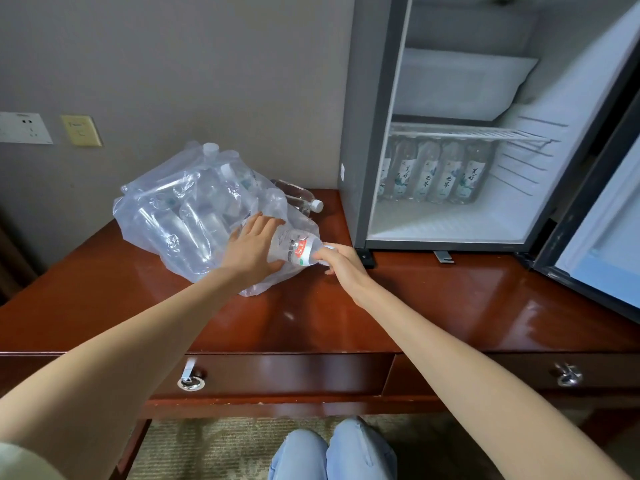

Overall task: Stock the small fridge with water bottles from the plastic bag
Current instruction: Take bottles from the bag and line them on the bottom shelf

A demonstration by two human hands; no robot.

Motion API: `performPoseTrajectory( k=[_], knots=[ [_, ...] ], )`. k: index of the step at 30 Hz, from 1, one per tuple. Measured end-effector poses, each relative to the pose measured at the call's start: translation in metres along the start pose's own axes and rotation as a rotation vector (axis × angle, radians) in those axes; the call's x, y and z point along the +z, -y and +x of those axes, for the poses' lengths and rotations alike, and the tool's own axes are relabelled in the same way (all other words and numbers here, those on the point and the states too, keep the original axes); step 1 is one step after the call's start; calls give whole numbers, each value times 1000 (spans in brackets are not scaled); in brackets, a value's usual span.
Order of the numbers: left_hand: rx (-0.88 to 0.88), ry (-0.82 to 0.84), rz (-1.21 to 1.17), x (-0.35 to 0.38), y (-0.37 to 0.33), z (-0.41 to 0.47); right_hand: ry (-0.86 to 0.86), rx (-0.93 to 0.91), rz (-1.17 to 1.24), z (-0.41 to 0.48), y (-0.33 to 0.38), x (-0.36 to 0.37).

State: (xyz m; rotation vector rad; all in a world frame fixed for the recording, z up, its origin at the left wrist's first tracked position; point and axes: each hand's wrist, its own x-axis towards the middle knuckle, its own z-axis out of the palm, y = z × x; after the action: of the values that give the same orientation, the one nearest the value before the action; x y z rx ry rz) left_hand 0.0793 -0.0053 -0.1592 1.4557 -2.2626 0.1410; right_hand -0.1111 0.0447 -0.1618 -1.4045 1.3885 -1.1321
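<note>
Bottle (pixel 294 245) half out of plastic bag (pixel 180 209), left of fridge (pixel 360 133).
Right hand (pixel 341 263) pinches its neck; left hand (pixel 251 249), fingers straight, pins the bag. Best pulled straight, fridgeward.

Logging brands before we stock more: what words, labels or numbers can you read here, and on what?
Fridge bottles: vertical brush-style Chinese characters on the labels, too blurred to quote.
Water bottle in the right hand: red-and-white label, print unreadable.
Yellow wall plate: faint marks, unreadable.
White socket plate: tiny print, unreadable.
No other text visible.
</note>
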Motion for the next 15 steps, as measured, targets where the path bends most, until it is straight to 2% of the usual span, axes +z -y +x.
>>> performPoseTrajectory(
  k=[6, 10, 12, 15],
  knots=[
    [43, 175, 274, -14, -36, 8, -127, 64, 126, -4, 1, -26],
    [186, 127, 537, -13, -59, 9, -124, 86, 69, -11, -2, -44],
    [226, 112, 533, -13, -68, 11, -134, 80, 74, -16, -5, -51],
    [214, 139, 335, -12, -77, 11, -157, 61, 79, -22, -10, -61]
  ],
)
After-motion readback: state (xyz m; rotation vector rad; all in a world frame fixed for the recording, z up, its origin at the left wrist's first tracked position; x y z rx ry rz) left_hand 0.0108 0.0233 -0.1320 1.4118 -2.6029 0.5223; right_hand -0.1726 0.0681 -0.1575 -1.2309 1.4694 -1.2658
